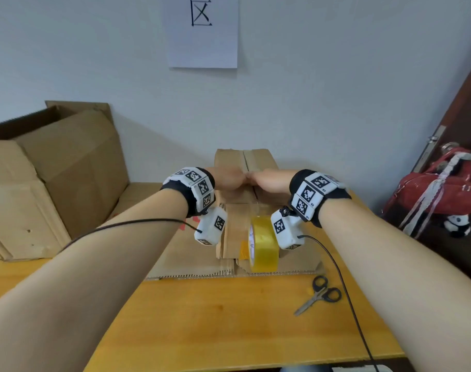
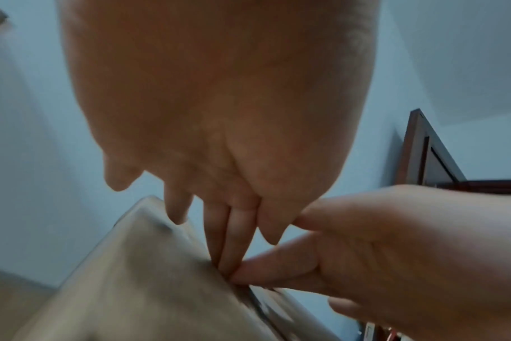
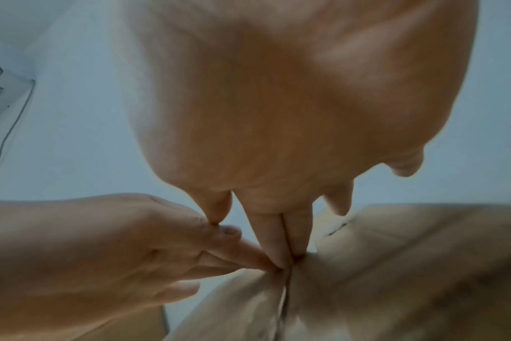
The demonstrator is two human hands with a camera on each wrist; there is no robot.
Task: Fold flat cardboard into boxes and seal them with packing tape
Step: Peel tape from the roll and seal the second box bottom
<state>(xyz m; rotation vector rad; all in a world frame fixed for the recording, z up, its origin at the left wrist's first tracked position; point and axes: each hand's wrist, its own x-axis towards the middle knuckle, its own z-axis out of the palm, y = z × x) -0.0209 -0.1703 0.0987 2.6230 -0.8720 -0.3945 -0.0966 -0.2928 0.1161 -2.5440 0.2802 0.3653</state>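
Note:
A small brown cardboard box (image 1: pixel 245 159) stands at the middle of the table, its top flaps meeting in a centre seam. My left hand (image 1: pixel 229 179) and right hand (image 1: pixel 269 179) meet over that seam, thumbs touching. In the left wrist view my left hand (image 2: pixel 222 265) presses straight fingers onto the box (image 2: pixel 132 288) at the seam, with the right hand (image 2: pixel 365 253) coming in beside it. The right wrist view shows my right hand (image 3: pixel 283 253) pressing the box (image 3: pixel 394 265) next to the left hand (image 3: pixel 132 242). A yellowish packing tape roll (image 1: pixel 264 245) hangs on the box's near side.
Scissors (image 1: pixel 319 294) lie on the wooden table (image 1: pixel 229 318) at the right front. Flat cardboard (image 1: pixel 180 253) lies under the box. A large open carton (image 1: pixel 54 170) fills the left side. A red bag (image 1: pixel 438 191) hangs at the right by a door.

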